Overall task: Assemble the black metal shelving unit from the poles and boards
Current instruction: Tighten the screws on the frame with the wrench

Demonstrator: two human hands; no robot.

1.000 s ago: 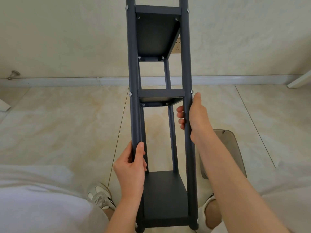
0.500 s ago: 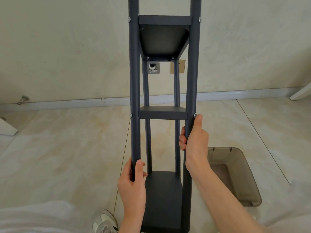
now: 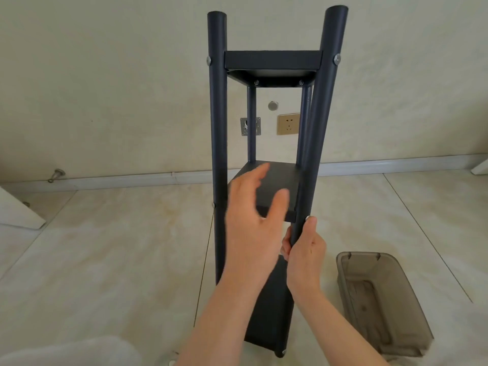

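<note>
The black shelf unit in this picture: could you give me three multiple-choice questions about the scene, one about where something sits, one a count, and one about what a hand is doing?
1. Where is the grey plastic bin?
A. on the top board
B. in a hand
C. on the floor, right of the shelving unit

2. How many boards does the unit show?
A. one
B. three
C. five

3. What is the right hand doing?
A. gripping the front right pole
B. lying flat on the floor
C. lifting the bin

Answers:
1 C: the bin rests on the tiles beside the unit's right poles.
2 B: a top, a middle and a bottom board sit between the poles.
3 A: its fingers curl round the pole just below the middle board.
</note>
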